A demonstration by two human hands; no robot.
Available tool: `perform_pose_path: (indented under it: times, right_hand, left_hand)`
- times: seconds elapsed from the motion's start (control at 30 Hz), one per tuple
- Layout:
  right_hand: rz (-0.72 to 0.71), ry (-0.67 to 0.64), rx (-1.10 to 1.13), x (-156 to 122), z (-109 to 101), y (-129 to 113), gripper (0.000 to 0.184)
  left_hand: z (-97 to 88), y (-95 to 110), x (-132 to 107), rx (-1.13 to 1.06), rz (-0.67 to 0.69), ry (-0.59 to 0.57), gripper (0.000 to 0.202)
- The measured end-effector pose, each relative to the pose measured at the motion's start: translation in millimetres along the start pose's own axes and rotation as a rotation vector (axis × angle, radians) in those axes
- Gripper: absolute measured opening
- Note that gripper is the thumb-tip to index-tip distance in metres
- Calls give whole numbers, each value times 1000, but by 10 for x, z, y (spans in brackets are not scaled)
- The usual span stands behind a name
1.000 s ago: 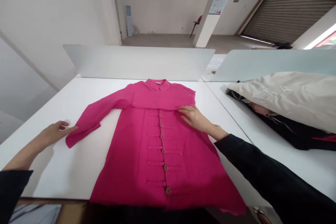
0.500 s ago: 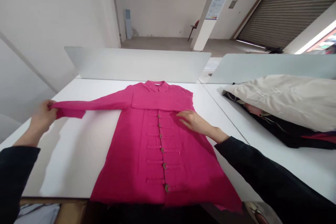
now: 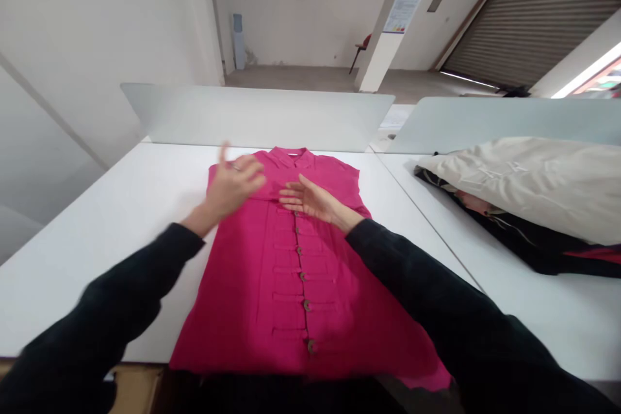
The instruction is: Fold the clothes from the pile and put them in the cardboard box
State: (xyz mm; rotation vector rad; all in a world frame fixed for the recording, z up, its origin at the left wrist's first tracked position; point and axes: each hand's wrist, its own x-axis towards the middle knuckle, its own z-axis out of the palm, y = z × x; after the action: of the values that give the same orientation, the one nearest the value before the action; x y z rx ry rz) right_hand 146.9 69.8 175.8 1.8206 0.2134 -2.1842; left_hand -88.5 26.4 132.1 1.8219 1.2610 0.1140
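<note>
Much of the white table (image 3: 107, 272) shows left of the magenta button-front tunic (image 3: 291, 284), which lies mid-table, collar near a frosted partition (image 3: 257, 118), hem at the near edge. A cream cloth bundle (image 3: 524, 184) sits at right. The left hand (image 3: 235, 186) is raised over the tunic's shoulder, thumb up, other fingers too blurred to tell. The right hand (image 3: 317, 202) is open over the chest, fingers loosely spread.

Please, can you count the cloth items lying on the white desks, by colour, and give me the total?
Magenta cloth garment with round brown buttons: 1
Cream soft cloth bundle: 1
Black patterned cloth: 1
Total: 3
</note>
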Motion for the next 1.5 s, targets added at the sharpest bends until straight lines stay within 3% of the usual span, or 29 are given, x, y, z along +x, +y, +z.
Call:
perform_pose_path:
  times: [0.1,0.2,0.27,0.33,0.43,0.5,0.57,0.67,0.87,1.07,1.2,1.3,1.4,1.5]
  right_hand:
    - [84,24,52,167,29,50,63]
    - [92,51,2,172,-54,125,56]
    - [61,35,-88,123,-87,148,58]
    - [2,-9,-271,67,-63,144,70]
    - [-154,-64,-718,2,79,119,73]
    - [-294,-80,-1051,-25,214,115,70]
    - [-360,-88,-1336,-34,348,126,70]
    - [-273,-104,-1533,3,485,144,64]
    - [-158,13,-1239,246,441,42,11]
    - [-169,245,-789,670,350,-194,20]
    - [-242,435,-461,1028,267,-532,20]
    - [-335,465,-50,1165,19,-807,20]
    - [-415,449,361,1057,-407,-879,14]
    - [-350,567,327,722,-892,-650,10]
  left_hand:
    - [301,508,64,-153,257,53,33]
    - [456,660,-171,-183,247,91,46]
    - [504,543,-418,-189,121,63,49]
    - [549,311,-658,-211,-91,18,52]
    - [652,-79,-899,-294,-465,-65,59]
    - [736,-269,-964,-366,-644,-129,55]
    - [814,-369,-975,-415,-715,-172,45]
    - [899,-386,-955,-427,-742,-173,40]
    - [969,-380,-912,-456,-805,-144,36]
    - [993,-442,-819,-554,-833,-95,31]
    - [997,-417,-747,-575,-860,-44,30]
    - [987,-353,-664,-578,-851,-23,32]
    - [962,-254,-570,-572,-812,-29,32]
    - [930,-141,-488,-447,-714,-144,34]
